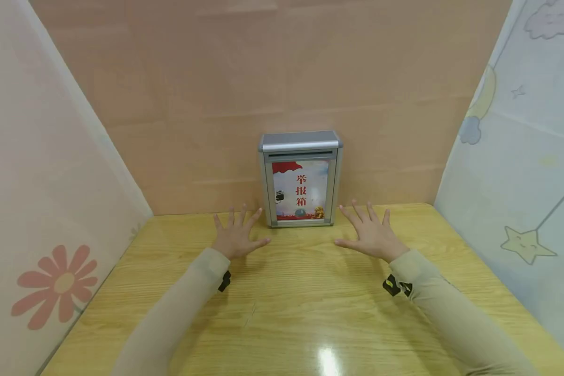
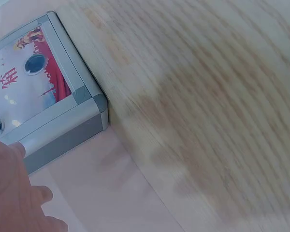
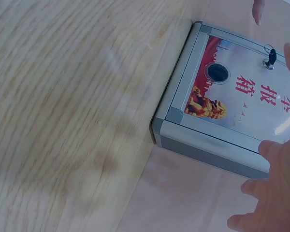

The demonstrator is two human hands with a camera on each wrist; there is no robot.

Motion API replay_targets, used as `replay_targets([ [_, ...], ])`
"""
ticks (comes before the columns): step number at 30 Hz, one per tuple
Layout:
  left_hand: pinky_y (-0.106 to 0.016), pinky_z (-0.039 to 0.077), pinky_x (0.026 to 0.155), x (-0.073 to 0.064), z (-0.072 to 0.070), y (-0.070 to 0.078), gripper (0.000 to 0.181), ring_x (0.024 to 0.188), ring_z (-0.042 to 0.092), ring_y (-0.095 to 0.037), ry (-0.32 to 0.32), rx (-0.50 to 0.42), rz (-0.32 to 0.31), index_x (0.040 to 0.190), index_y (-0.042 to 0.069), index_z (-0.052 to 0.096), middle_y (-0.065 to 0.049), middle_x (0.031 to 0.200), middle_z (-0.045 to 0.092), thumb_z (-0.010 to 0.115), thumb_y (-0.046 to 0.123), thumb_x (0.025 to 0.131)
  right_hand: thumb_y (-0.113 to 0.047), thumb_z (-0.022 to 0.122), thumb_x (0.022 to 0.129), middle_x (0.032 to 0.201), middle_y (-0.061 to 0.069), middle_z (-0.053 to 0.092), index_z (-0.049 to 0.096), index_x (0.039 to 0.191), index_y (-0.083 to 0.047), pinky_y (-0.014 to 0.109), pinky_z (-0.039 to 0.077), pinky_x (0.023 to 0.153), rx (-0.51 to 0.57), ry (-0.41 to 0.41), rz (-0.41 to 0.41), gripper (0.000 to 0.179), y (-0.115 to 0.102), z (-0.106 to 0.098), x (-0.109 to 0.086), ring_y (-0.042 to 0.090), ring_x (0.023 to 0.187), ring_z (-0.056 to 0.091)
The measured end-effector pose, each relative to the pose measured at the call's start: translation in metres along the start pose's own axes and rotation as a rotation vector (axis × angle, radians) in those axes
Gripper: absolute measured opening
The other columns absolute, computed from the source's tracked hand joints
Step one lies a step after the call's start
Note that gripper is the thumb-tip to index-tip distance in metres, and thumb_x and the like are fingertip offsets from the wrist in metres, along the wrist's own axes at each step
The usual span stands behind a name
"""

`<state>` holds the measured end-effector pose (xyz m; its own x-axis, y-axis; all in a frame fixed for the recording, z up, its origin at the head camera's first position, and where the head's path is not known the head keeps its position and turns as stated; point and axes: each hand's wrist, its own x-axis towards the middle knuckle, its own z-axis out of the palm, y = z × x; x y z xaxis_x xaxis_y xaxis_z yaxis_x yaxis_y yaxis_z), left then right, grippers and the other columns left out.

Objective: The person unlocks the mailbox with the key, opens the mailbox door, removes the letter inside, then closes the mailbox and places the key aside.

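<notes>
A grey metal drop box [image 1: 301,180] with a slot near its top stands upright at the back of the table. Its white and red front panel carries red characters, a round window [image 3: 217,73] and a lock with a black key [image 3: 272,56]. My left hand [image 1: 236,237] is spread over the table just left of the box, fingers apart and holding nothing. On the other side, my right hand [image 1: 372,233] is spread the same way, its thumb pointing toward the box. In both wrist views the fingers show beside the box's side wall.
The wood-grain table [image 1: 291,292] reaches back to a tan cloth wall [image 1: 192,104]. White cloth walls flank it, the left with a red flower [image 1: 63,283], the right with a star [image 1: 528,244]. Black wrist straps [image 1: 391,285] show at the sleeves.
</notes>
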<state>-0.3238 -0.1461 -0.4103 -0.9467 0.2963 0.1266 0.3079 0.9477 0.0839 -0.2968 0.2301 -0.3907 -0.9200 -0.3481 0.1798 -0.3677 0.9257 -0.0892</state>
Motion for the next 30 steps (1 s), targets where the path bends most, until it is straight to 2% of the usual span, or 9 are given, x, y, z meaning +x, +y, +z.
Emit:
replay_targets([
  [3,-0.079,-0.006,0.102,0.001,-0.002,0.002,0.087,0.146,0.000,-0.047,-0.030,0.013,-0.004,0.155,0.036,0.011,-0.010,0.163,0.002,0.045,0.075,0.085,-0.075,0.049,0.084,0.161,0.018,0.012,0.018,0.156,-0.023,0.082,0.001,0.100,-0.003,0.003,-0.009,0.095,0.000,-0.002,-0.001,0.054,0.142,0.010],
  [5,-0.076,0.006,0.107,0.003,-0.004,0.003,0.082,0.145,0.013,-0.047,-0.065,-0.005,-0.005,0.156,0.029,0.017,-0.014,0.162,0.010,0.048,0.067,0.090,-0.069,0.053,0.086,0.159,0.021,0.019,0.022,0.155,-0.019,0.080,0.007,0.102,0.004,-0.006,-0.021,0.091,-0.001,-0.003,-0.001,0.053,0.141,0.017],
  [8,-0.063,0.034,0.106,0.005,-0.005,0.005,0.066,0.133,0.043,-0.041,-0.130,-0.074,-0.004,0.148,0.012,0.038,-0.018,0.151,0.038,0.053,0.050,0.095,-0.055,0.057,0.091,0.149,0.023,0.039,0.039,0.147,-0.009,0.069,0.030,0.104,0.038,-0.045,-0.038,0.075,0.000,-0.006,-0.001,0.047,0.132,0.040],
  [11,-0.049,0.052,0.091,0.008,-0.006,0.006,0.047,0.110,0.062,-0.032,-0.183,-0.158,-0.004,0.130,0.003,0.057,-0.016,0.130,0.060,0.056,0.037,0.097,-0.042,0.058,0.095,0.124,0.019,0.062,0.059,0.126,-0.004,0.053,0.050,0.089,0.097,-0.111,-0.035,0.048,0.001,-0.007,0.000,0.035,0.108,0.062],
  [14,-0.042,0.055,0.078,0.010,-0.007,0.008,0.035,0.088,0.066,-0.022,-0.216,-0.198,-0.001,0.115,0.006,0.065,-0.011,0.113,0.068,0.058,0.034,0.096,-0.035,0.058,0.096,0.099,0.007,0.068,0.065,0.104,-0.009,0.041,0.053,0.072,0.161,-0.177,-0.009,0.028,0.005,-0.007,0.003,0.021,0.084,0.064],
  [17,-0.036,0.053,0.068,0.013,-0.007,0.010,0.027,0.074,0.060,-0.015,-0.231,-0.232,-0.010,0.103,0.008,0.068,-0.006,0.099,0.069,0.058,0.032,0.096,-0.032,0.058,0.096,0.087,0.002,0.065,0.063,0.094,-0.012,0.034,0.049,0.064,0.215,-0.215,0.009,0.021,0.010,-0.005,0.009,0.014,0.073,0.059],
  [23,-0.031,0.045,0.060,0.031,0.000,0.008,0.020,0.064,0.050,-0.014,-0.132,-0.372,-0.072,0.095,0.007,0.068,-0.003,0.082,0.063,0.053,0.020,0.095,-0.024,0.053,0.100,0.091,0.016,0.065,0.060,0.098,-0.003,0.034,0.052,0.065,0.406,-0.232,0.093,0.022,0.020,0.004,0.035,0.028,0.079,0.065],
  [27,-0.038,0.052,0.076,0.045,0.006,0.011,0.021,0.080,0.061,-0.022,0.008,-0.524,-0.171,0.101,0.002,0.069,-0.011,0.095,0.069,0.053,0.016,0.096,-0.017,0.049,0.100,0.101,0.024,0.063,0.057,0.105,0.003,0.036,0.054,0.070,0.543,-0.187,0.201,0.022,0.023,0.010,0.054,0.035,0.089,0.065],
  [30,-0.043,0.051,0.087,0.054,0.015,0.014,0.020,0.096,0.063,-0.029,0.103,-0.640,-0.255,0.103,0.000,0.068,-0.015,0.103,0.069,0.055,0.014,0.095,-0.014,0.049,0.100,0.114,0.030,0.059,0.053,0.118,0.011,0.040,0.057,0.077,0.656,-0.137,0.276,0.031,0.023,0.019,0.063,0.040,0.098,0.064],
])
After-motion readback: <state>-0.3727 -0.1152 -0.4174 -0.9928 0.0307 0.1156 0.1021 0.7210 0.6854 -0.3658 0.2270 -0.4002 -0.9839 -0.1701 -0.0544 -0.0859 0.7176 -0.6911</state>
